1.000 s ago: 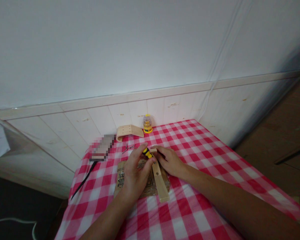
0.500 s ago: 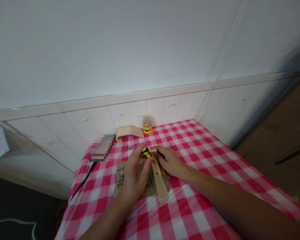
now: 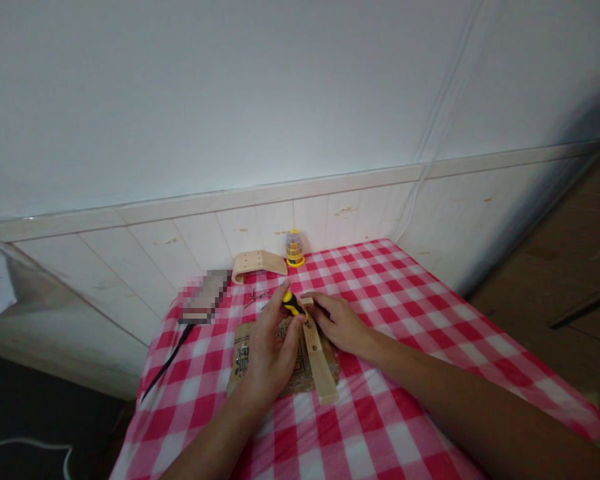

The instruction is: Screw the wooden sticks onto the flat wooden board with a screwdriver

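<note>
near the left edge of the cloth-covered table (image 3: 380, 273) lies a blurred-out flat object (image 3: 206, 297), a black strap (image 3: 167, 369) trailing from it toward the front. right of it are some small dark metal pieces (image 3: 253, 294); behind them, near the back edge, sits a bent wooden piece (image 3: 261, 261) with holes. the left hand (image 3: 271, 347), over a printed brown packet (image 3: 296, 381), is clamped on a yellow-and-black screwdriver (image 3: 293, 304), tilted down to the wooden bar. a clear, yellow-based case (image 3: 295, 250) stands upright just beside the bent piece. the wooden bar (image 3: 323, 370) lies mid-table across the packet's right part, its near end toward the front edge. the right hand (image 3: 343, 323) curls against its far end, apart from the left; i cannot tell how far its fingers close.
</note>
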Demonstrator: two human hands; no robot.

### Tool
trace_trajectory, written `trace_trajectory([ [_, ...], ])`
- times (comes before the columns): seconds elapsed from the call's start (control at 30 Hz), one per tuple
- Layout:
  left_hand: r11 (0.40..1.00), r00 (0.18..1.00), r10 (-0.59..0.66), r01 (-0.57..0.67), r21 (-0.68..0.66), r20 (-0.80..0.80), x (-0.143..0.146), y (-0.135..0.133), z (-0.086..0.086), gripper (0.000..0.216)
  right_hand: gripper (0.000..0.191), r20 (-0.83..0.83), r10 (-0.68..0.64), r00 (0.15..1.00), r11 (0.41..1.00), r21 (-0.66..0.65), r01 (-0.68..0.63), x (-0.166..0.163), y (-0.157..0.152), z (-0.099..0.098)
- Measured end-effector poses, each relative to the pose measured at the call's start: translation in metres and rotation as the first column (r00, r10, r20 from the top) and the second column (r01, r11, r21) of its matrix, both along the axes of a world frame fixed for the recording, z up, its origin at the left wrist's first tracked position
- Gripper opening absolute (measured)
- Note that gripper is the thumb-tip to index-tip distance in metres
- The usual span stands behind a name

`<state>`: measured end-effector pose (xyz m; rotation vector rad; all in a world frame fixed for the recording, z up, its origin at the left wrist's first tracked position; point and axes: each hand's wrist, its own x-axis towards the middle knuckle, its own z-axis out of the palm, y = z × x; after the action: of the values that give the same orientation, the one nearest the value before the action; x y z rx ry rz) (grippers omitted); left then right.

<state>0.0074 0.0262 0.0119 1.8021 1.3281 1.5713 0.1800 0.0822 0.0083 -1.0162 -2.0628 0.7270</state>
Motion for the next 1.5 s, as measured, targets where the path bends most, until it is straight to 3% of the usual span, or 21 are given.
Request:
trace_trajectory([
  [0.47,0.998,0.997,-0.061,0.061,0.011,0.039,0.0,-0.001,-0.001,0.06,0.026,-0.01,0.006,1.0,1.0,-0.002,-0.006,0.0,0.0,0.0],
  [0.8,0.995,0.998,0.012,-0.018,0.095,0.057,0.001,-0.004,-0.006,0.059,0.021,-0.005,-0.01,1.0,1.0,0.02,0.01,0.0,0.001,-0.001],
  [1.13,0.992,1.0,-0.011,0.011,0.123,0.002,-0.004,-0.006,-0.009,0.06,0.025,-0.001,-0.004,1.0,1.0,0.004,0.004,0.001,0.001,-0.003],
  [1.5,0.967,0.994,0.08,-0.059,0.249,-0.075,0.004,-0.006,0.008,0.045,0.024,-0.035,0.005,0.999,1.0,-0.024,-0.006,0.001,0.0,-0.001],
])
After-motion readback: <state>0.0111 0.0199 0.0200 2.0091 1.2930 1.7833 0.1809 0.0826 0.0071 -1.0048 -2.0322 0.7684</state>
